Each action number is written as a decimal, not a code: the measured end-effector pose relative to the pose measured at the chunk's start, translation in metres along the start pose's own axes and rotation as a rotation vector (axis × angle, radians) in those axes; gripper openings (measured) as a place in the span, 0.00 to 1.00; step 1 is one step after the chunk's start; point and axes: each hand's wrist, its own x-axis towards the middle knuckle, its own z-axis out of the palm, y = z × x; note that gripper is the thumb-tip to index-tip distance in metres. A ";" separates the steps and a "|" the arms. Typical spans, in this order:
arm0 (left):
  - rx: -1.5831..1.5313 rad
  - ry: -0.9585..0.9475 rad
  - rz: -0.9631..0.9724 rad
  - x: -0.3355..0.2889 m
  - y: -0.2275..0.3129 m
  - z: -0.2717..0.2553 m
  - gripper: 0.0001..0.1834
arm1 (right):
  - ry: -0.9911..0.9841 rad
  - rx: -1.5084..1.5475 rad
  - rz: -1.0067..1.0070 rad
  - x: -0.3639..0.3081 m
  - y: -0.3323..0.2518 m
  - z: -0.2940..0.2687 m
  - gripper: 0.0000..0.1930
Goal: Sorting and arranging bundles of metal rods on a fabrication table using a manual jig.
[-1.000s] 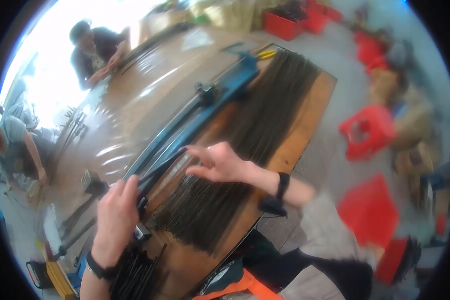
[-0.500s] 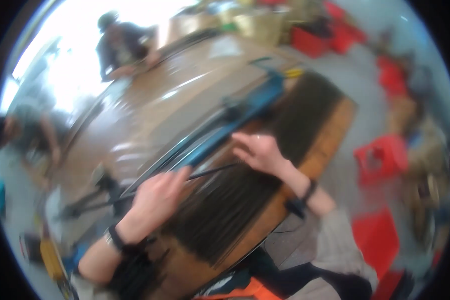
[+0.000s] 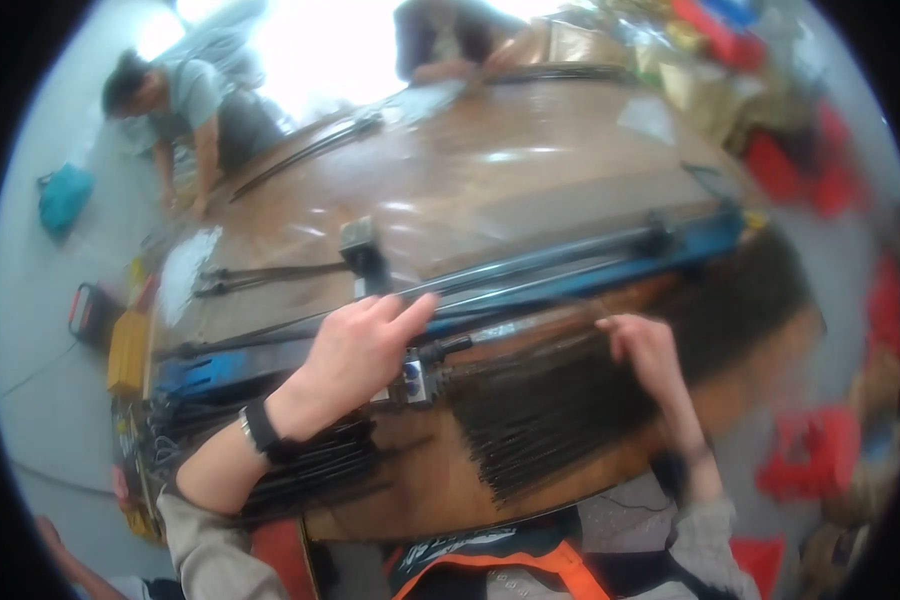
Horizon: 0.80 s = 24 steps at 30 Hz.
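Observation:
My left hand (image 3: 355, 350) is closed over the near side of a long blue-and-black bench fixture (image 3: 570, 280), its index finger pointing to the right. Whatever lies under its curled fingers is hidden. Just below that hand sits a small metal block with a dark round fitting (image 3: 417, 380). My right hand (image 3: 645, 345) hovers farther right, fingertips pinched together above a dense row of thin black rods (image 3: 560, 410). Blur hides anything between those fingertips. Another bundle of black rods (image 3: 315, 465) lies below my left forearm.
The brown table (image 3: 530, 170) carries a dark upright block (image 3: 362, 248) beyond my left hand and black rods (image 3: 305, 155) at its far left. Two people work along the far side. Red stools (image 3: 810, 450) stand to the right; a yellow box (image 3: 127, 350) is at the left edge.
My view has swung, so the table sits more level. The long black rod that spanned between my hands no longer shows clearly there. My right hand is now farther from my left, fingertips pinched.

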 end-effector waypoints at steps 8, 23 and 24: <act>-0.017 -0.059 0.025 -0.032 0.001 -0.020 0.27 | 0.016 -0.281 -0.623 0.016 -0.039 0.075 0.10; 0.063 0.347 -0.388 -0.107 -0.070 -0.056 0.16 | -0.045 -0.763 -0.570 0.035 0.020 0.076 0.13; 0.069 0.344 -0.402 -0.112 -0.072 -0.065 0.16 | -0.098 -0.681 -0.484 0.035 0.031 0.085 0.12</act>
